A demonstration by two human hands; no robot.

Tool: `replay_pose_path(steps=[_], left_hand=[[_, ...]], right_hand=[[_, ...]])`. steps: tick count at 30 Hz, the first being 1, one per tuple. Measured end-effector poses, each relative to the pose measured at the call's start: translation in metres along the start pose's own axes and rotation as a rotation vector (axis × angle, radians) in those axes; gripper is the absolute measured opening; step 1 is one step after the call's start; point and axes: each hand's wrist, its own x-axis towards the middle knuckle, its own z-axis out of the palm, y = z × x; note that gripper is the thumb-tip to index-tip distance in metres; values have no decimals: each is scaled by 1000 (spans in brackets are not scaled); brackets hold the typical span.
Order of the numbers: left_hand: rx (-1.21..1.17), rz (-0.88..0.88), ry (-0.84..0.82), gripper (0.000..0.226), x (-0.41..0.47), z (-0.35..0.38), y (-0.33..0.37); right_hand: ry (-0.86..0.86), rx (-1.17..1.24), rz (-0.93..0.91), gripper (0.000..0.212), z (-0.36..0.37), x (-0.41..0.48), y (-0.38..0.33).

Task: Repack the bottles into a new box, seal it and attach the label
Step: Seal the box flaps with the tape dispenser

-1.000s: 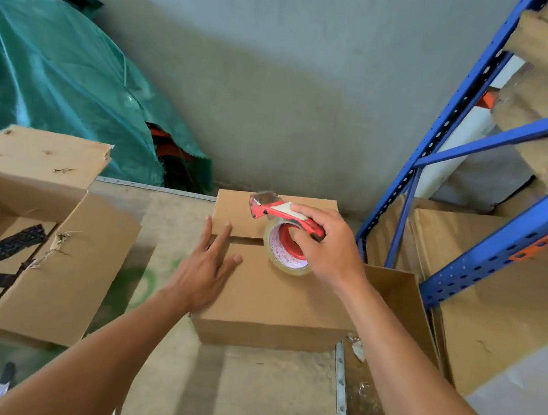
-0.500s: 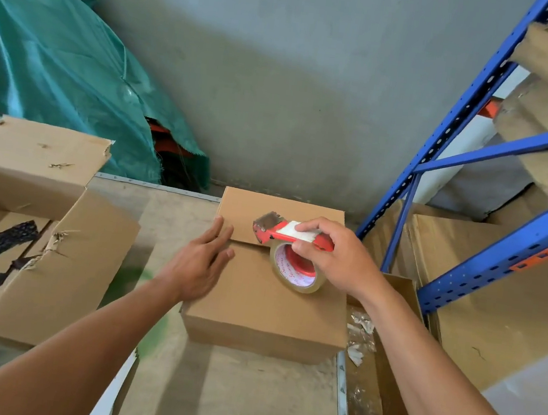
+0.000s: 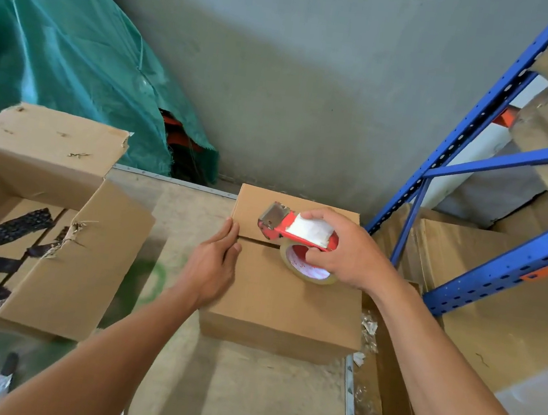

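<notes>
Two hands work the new box [image 3: 284,298] on the bench [image 3: 236,392]: left hand [image 3: 213,265] flat, open, pinning the flaps; right hand [image 3: 346,250] clenched round the tape dispenser [image 3: 296,236] over the seam; any slip could let flaps gape or tape run crooked.

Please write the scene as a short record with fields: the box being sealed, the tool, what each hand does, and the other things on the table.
box being sealed: small cardboard box, flaps closed, seam still without visible tape
tool: red tape dispenser with a roll of clear tape, metal blade end over the seam
right hand: grips the dispenser from above
left hand: rests flat on the box's left edge, fingertips at the seam
other box: larger open box, worn, black marks inside, on the left
table: also a knife-like tool at the near-left edge
label: none visible
</notes>
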Motion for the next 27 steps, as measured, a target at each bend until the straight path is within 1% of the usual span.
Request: replay_pose_path(steps=[3, 8, 10, 13, 15, 21, 24, 26, 27], left_hand=[[-65, -36, 28, 50, 0, -1, 2], [-172, -69, 56, 50, -2, 2, 2], [-239, -117, 72, 52, -3, 3, -1], [-341, -222, 68, 52, -5, 2, -1], [-371, -259, 58, 52, -7, 3, 1], [-429, -250, 54, 53, -8, -1, 3], [-487, -260, -2, 50, -7, -7, 4], [-633, -333, -39, 47, -2, -11, 1], [-717, -381, -26, 45, 2, -14, -3]], right_hand=[[-8, 94, -21, 52, 6, 20, -6], [-52, 159, -36, 54, 22, 45, -12], [-67, 167, -35, 54, 25, 49, -13], [-89, 140, -50, 55, 26, 50, -11], [-101, 115, -64, 54, 25, 50, -10], [-104, 20, -118, 55, 24, 51, -14], [-82, -47, -141, 64, 29, 55, -9], [-48, -88, -159, 64, 33, 56, -5], [-32, -104, -172, 63, 35, 58, -5]])
